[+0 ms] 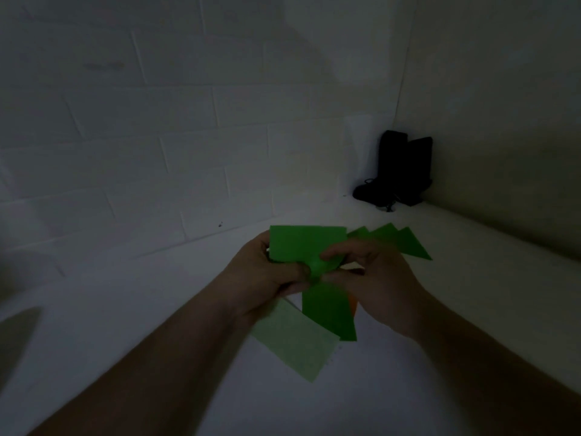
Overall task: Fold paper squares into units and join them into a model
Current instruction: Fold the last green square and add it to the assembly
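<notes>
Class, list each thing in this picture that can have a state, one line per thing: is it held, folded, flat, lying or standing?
left hand: fingers curled, gripping the green paper model.
right hand: pinching the green paper model at its middle.
green paper model: folded, held up off the table by both hands.
pale green sheet: flat, lying on the white table.
green folded units: fanned behind the right hand.
black object: standing in the corner.

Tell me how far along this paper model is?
Several bright green folded paper units already fan out in pointed tips on the right, so some folding looks done. Both hands, left and right, pinch green paper at the centre, apparently joining a flat green piece. A pale green paper sheet lies below, seemingly unfolded, so more units and joining likely remain.
</notes>
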The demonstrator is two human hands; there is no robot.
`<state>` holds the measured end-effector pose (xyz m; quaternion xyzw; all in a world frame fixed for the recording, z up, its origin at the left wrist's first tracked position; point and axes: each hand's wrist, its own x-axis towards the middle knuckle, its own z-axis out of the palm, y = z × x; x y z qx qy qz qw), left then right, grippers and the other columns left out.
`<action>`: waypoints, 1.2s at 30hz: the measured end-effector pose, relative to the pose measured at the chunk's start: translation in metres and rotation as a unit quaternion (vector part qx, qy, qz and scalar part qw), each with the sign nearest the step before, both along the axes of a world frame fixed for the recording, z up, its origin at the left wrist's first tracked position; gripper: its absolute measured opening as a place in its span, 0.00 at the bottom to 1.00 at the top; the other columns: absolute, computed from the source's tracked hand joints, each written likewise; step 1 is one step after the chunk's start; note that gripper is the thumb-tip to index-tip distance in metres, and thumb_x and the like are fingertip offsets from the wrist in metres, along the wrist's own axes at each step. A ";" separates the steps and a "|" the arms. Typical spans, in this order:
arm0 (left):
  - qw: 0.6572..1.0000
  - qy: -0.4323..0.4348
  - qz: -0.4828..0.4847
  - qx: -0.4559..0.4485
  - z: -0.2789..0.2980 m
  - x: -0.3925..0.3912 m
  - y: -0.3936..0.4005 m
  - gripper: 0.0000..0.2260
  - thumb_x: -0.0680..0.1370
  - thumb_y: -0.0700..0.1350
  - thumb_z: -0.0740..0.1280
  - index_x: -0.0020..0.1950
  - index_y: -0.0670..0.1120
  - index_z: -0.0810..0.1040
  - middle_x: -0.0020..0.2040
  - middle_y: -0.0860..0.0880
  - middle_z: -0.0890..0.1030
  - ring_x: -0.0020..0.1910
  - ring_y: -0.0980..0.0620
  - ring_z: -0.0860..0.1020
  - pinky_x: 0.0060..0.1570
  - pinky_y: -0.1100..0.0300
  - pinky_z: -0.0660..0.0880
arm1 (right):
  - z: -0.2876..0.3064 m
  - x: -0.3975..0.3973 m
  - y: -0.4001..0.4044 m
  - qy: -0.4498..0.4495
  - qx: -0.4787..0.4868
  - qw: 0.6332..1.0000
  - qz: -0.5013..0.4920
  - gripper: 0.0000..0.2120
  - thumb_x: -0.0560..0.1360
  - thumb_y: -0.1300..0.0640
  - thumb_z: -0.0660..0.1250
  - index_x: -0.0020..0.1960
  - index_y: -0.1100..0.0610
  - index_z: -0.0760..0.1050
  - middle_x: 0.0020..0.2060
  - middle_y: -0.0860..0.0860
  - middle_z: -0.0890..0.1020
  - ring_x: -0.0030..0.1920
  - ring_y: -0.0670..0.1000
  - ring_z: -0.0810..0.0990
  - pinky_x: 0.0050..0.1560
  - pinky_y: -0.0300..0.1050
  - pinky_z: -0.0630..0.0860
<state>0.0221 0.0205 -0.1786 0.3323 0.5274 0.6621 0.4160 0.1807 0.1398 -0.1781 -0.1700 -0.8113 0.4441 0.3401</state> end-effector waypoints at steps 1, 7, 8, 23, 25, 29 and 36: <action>1.000 0.015 -0.013 -0.005 -0.002 0.001 0.000 0.23 0.71 0.29 0.72 0.66 0.37 0.78 0.60 0.36 0.83 0.60 0.35 0.82 0.63 0.37 0.77 | -0.001 0.001 0.002 -0.022 0.036 0.999 -0.003 0.17 0.69 0.64 0.79 0.42 0.41 0.83 0.43 0.42 0.85 0.45 0.42 0.84 0.48 0.39 0.81; 0.998 0.040 -0.045 -0.034 -0.002 -0.003 -0.005 0.14 0.78 0.34 0.70 0.63 0.36 0.81 0.59 0.37 0.84 0.59 0.38 0.83 0.62 0.44 0.79 | -0.003 0.008 0.000 -0.071 0.106 0.990 0.057 0.19 0.74 0.62 0.76 0.52 0.37 0.84 0.51 0.41 0.86 0.51 0.42 0.84 0.54 0.43 0.81; 0.997 0.048 -0.053 -0.039 -0.003 -0.004 -0.006 0.14 0.78 0.34 0.70 0.64 0.36 0.81 0.59 0.38 0.84 0.59 0.38 0.83 0.62 0.43 0.79 | -0.002 0.009 0.002 -0.070 0.111 0.990 0.054 0.19 0.74 0.63 0.75 0.51 0.37 0.83 0.50 0.38 0.85 0.50 0.39 0.84 0.52 0.38 0.81; 0.989 0.103 -0.100 -0.026 0.001 -0.002 -0.008 0.23 0.69 0.32 0.76 0.64 0.41 0.80 0.57 0.38 0.85 0.52 0.40 0.85 0.50 0.50 0.82 | 0.003 0.010 0.013 0.063 -0.158 0.985 0.026 0.10 0.68 0.73 0.75 0.39 0.59 0.82 0.36 0.53 0.87 0.41 0.51 0.87 0.45 0.42 0.82; 0.978 0.173 -0.114 -0.029 0.001 -0.002 -0.010 0.28 0.69 0.29 0.75 0.66 0.48 0.78 0.57 0.38 0.85 0.53 0.37 0.84 0.52 0.45 0.82 | 0.003 0.010 0.012 0.046 -0.136 0.990 0.011 0.09 0.68 0.70 0.77 0.36 0.57 0.83 0.35 0.56 0.86 0.40 0.56 0.87 0.45 0.51 0.85; 0.988 0.126 -0.092 0.011 0.007 0.005 -0.009 0.22 0.71 0.32 0.69 0.61 0.50 0.81 0.54 0.36 0.84 0.48 0.38 0.84 0.46 0.49 0.82 | 0.007 0.011 0.006 0.015 -0.087 0.996 -0.001 0.08 0.69 0.67 0.78 0.37 0.56 0.82 0.30 0.55 0.83 0.35 0.59 0.84 0.46 0.61 0.84; 0.981 0.187 -0.028 0.034 0.007 0.012 -0.009 0.12 0.71 0.44 0.76 0.53 0.45 0.85 0.50 0.45 0.87 0.49 0.44 0.86 0.49 0.51 0.83 | 0.010 0.011 0.002 0.017 -0.079 0.997 0.014 0.10 0.68 0.69 0.78 0.38 0.58 0.79 0.25 0.43 0.79 0.27 0.40 0.78 0.30 0.35 0.75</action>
